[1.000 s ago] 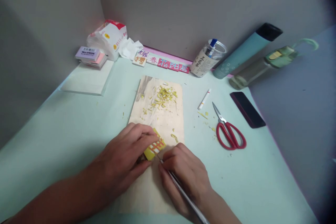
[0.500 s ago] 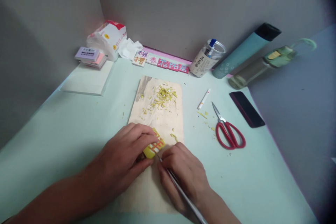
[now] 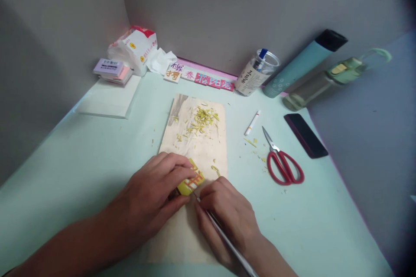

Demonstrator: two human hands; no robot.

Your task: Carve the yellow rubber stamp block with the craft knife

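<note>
My left hand (image 3: 162, 186) grips a small yellow carving block (image 3: 186, 187) marked with an orange-red character, its fingers partly covering the block. My right hand (image 3: 225, 212) is closed around a slim silver carving knife (image 3: 224, 236), held like a pen. The knife's thin tip is at the block's near right edge. Under both hands lies a pale wooden board (image 3: 208, 212). Yellow shavings (image 3: 204, 117) are heaped on the board's far half, and a curled shaving (image 3: 215, 169) rests close to my right hand.
Right of the board are red-handled scissors (image 3: 282, 162), a white pen-like stick (image 3: 252, 123) and a phone (image 3: 305, 135). A pen jar (image 3: 251, 77), teal flask (image 3: 302, 60) and water bottle (image 3: 320, 86) stand behind. Carved tiles (image 3: 208, 78), tissues (image 3: 139, 47) and stacked blocks (image 3: 112, 70) line the back left.
The knife tip has shifted slightly toward me along the block's edge. Both hands otherwise keep nearly the same place and grip.
</note>
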